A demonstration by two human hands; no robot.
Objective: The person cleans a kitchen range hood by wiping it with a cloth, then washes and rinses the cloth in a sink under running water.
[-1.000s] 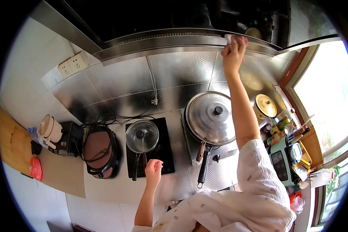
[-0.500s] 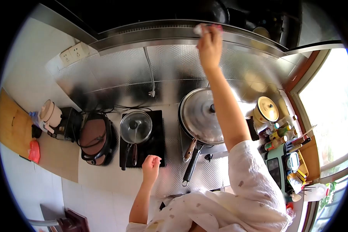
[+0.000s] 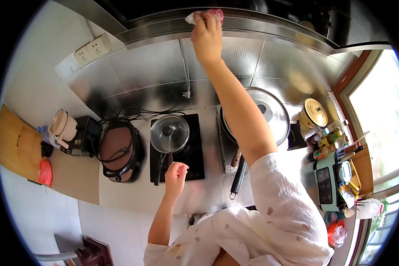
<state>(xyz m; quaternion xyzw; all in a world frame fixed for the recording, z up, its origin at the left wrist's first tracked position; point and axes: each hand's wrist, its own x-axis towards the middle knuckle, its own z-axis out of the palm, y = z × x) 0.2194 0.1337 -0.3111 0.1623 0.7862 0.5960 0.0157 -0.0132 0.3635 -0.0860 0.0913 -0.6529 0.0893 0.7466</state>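
My right hand (image 3: 208, 42) is raised to the metal front edge of the range hood (image 3: 159, 32), its fingers closed on a crumpled white and pink cloth (image 3: 216, 16) pressed against that edge. Lower down, my left hand (image 3: 176, 178) is curled in a loose fist and appears to hold nothing. It hovers by the front of the black induction cooktop (image 3: 194, 155), close to the handles of a glass-lidded saucepan (image 3: 177, 135). Beneath my right forearm stands a large lidded frying pan (image 3: 277, 117), partly hidden by the arm.
An electric griddle (image 3: 115, 148) with loose cables stands left of the cooktop, beside a cream-coloured pot (image 3: 63, 124). On the right are a yellow lidded pot (image 3: 313, 113), several bottles (image 3: 325, 150) and a mint-green appliance (image 3: 325, 188) near the window. A plug (image 3: 186, 94) hangs against the backsplash.
My right hand has slid left along the hood's edge with the cloth. The whole view has shifted slightly; my left hand stays curled, now nearer the saucepan handles.
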